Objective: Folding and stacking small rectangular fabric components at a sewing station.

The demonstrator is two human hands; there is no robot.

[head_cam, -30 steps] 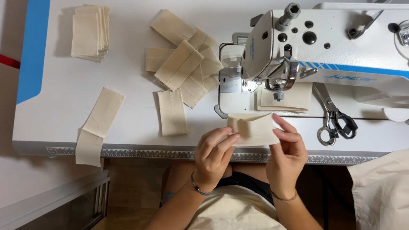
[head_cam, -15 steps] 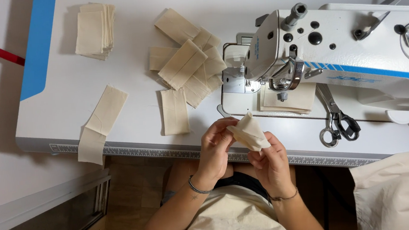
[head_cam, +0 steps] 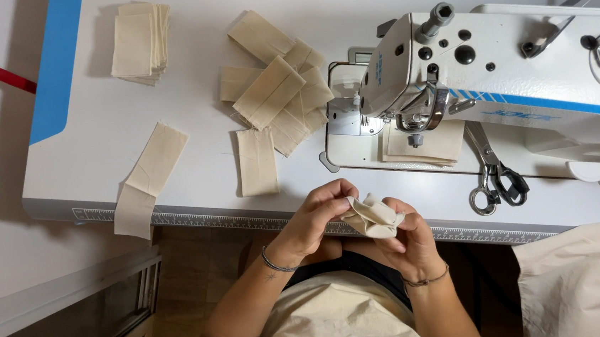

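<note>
Both my hands hold one small cream fabric piece, crumpled and partly turned, just in front of the table's near edge. My left hand pinches its left side with the fingertips. My right hand grips it from below and the right. A white and blue sewing machine stands on the table right behind my hands.
A loose heap of cream fabric pieces lies in the table's middle, a neat stack at far left, a long strip hangs over the front edge. Scissors lie beside the machine, with folded pieces under its head. Cream cloth at right.
The fabric piece was flat between my hands a second ago. It is now bunched up, and both hands have drawn closer together and slightly toward me.
</note>
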